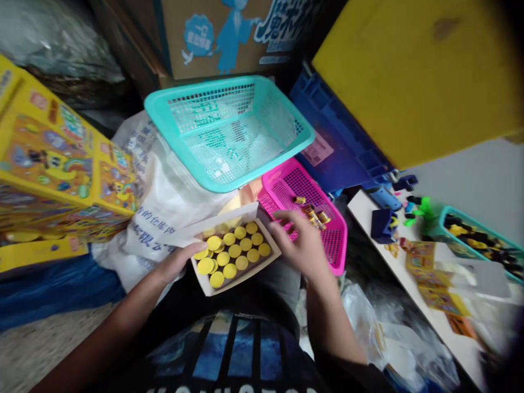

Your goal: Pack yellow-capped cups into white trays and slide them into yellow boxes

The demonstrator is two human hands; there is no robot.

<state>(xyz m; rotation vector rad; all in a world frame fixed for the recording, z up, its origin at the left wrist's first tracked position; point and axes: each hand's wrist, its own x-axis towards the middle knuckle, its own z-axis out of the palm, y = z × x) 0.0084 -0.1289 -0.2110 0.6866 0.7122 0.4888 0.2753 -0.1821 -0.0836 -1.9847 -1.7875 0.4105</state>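
A small open cardboard box sits tilted over my lap, holding rows of round yellow caps; a few at its left end lie loose on top of others. My left hand grips the box's left side, thumb over the rim. My right hand is beside the box's right end, partly over a pink basket. Its fingers are bent and apart, slightly blurred, with nothing visible between them. Several small brown-and-gold wrapped cylinders lie in the pink basket, just beyond that hand.
A turquoise mesh basket rests ahead on white sacks. Yellow printed cartons stack at left. At right are a blue crate, a large yellow panel and a table with small parts and a turquoise tray.
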